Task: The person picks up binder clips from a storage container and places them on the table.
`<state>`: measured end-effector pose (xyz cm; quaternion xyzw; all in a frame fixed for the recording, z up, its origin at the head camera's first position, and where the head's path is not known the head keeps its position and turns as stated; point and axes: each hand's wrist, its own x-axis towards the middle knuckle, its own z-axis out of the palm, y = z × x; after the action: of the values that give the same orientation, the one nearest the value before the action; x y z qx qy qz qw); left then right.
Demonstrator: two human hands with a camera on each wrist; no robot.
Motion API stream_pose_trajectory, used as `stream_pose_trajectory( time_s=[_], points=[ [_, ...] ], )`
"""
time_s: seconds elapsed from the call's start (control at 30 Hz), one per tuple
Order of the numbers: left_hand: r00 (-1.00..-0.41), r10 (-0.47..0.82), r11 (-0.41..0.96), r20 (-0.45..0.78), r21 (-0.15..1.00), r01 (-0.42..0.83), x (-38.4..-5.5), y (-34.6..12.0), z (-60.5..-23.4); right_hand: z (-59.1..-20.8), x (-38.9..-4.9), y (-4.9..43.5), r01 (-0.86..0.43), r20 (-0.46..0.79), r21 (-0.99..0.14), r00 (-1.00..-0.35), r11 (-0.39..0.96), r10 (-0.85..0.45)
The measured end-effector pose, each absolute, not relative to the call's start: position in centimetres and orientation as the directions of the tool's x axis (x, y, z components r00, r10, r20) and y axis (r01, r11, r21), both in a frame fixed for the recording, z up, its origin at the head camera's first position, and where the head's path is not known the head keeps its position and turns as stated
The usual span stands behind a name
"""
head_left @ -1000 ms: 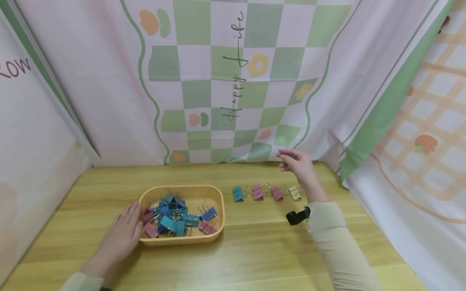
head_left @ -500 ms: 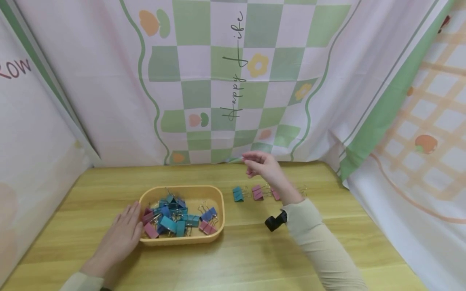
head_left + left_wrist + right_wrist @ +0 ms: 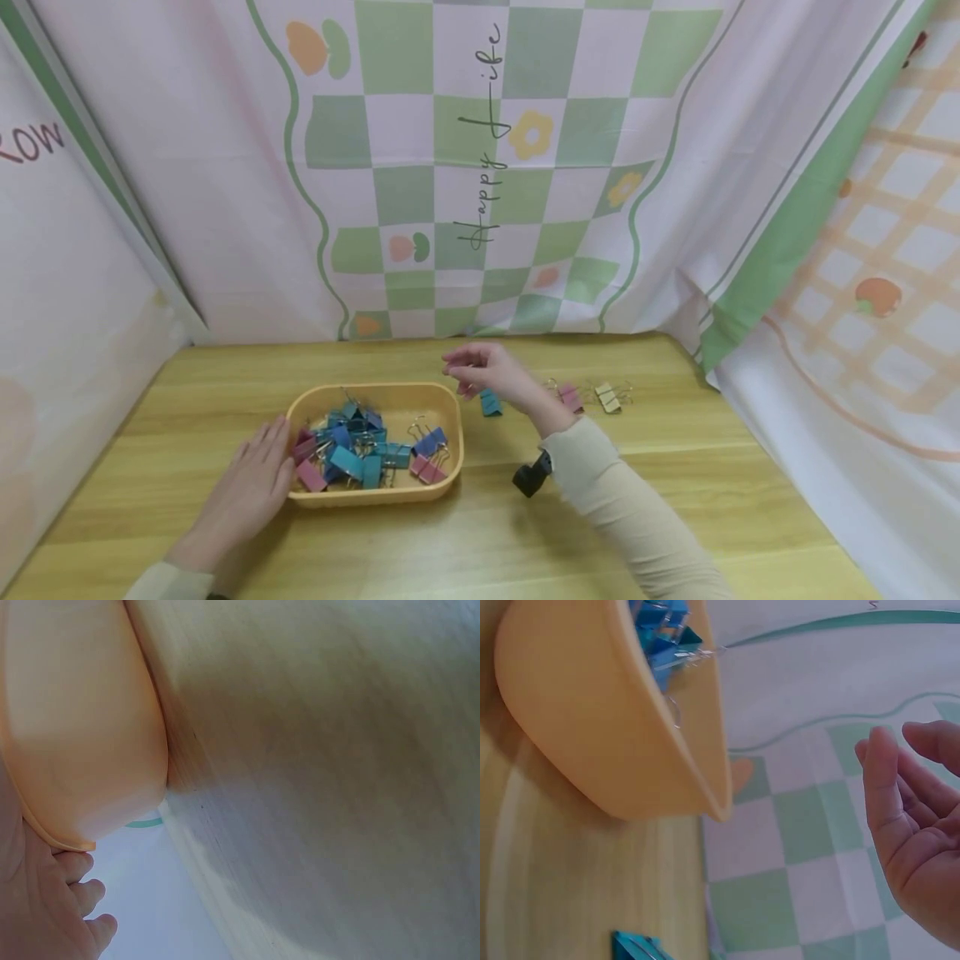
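Nearest, the left hand (image 3: 251, 475) lies straight-fingered against the left end of the yellow-orange plastic tray (image 3: 375, 497); a careless push could slide it. A black wrist camera (image 3: 532, 475) juts from the right cuff (image 3: 581, 458), and might knock clips if that arm sank. In the tray, binder clips (image 3: 347, 461) lie heaped, wire handles crossing, so lifting one may drag another along. On the counter (image 3: 420, 558) sit teal (image 3: 491, 404), pink (image 3: 572, 400) and yellow clips (image 3: 608, 400). The right hand (image 3: 491, 372) partly covers that row, its grip empty, thumb and fingertips apart.
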<state>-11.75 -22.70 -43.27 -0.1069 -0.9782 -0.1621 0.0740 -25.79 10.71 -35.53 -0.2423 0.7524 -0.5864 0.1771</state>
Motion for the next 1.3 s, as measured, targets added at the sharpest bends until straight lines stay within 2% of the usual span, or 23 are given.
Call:
stream_pose_trajectory(
  time_s=[0.37,0.63,0.9,1.3],
  points=[
    [-0.969,0.180,0.924,0.167,0.308,0.225,-11.9,-22.8,-43.5,-38.0,-25.8,8.5,-0.161,-0.058,-0.945,-0.776,0.286,-0.628],
    [-0.968,0.187,0.926,0.166,0.299,0.230,-11.9,-22.8,-43.4,-39.3,-25.3,7.5,-0.106,-0.128,-0.946,-0.744,0.306,-0.655],
    [-0.964,0.193,0.927,0.183,0.289,0.240,-11.8,-22.8,-43.4,-39.9,-25.1,6.6,-0.076,-0.162,-0.945,-0.735,0.318,-0.658],
    [-0.966,0.189,0.926,0.176,0.296,0.235,-11.9,-22.8,-43.3,-39.5,-24.8,5.6,-0.098,-0.255,-0.876,-0.736,0.472,-0.627]
  ],
)
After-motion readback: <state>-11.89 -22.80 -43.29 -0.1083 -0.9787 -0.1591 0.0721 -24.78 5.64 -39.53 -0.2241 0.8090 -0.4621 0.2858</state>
